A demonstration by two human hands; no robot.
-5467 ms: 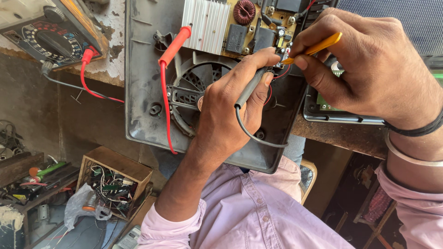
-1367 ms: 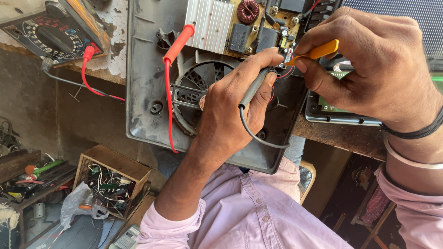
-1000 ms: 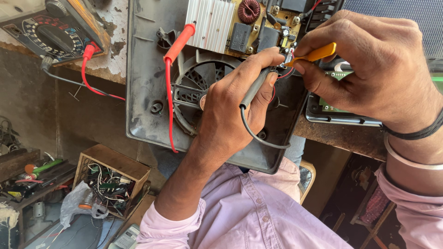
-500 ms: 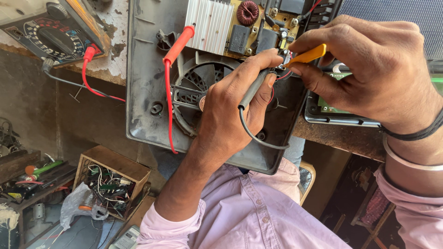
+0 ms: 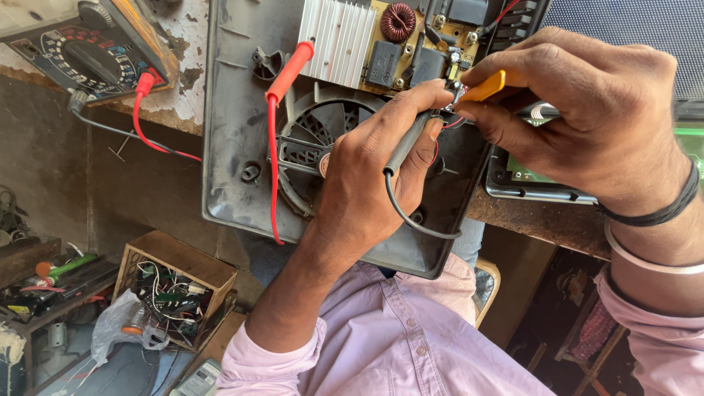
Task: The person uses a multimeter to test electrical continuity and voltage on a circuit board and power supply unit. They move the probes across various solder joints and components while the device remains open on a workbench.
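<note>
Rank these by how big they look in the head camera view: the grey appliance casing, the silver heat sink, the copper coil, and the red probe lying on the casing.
1. grey appliance casing
2. silver heat sink
3. red probe, handle only
4. copper coil

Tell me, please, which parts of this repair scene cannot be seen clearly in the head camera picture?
- Tip of the black probe: hidden between the left hand and right hand, so its contact point is unclear.
- Yellow tool: mostly covered by the right hand's grip.
- Multimeter: cut off by the top edge.
- Circuit board: its small parts are too tiny to identify.
</note>
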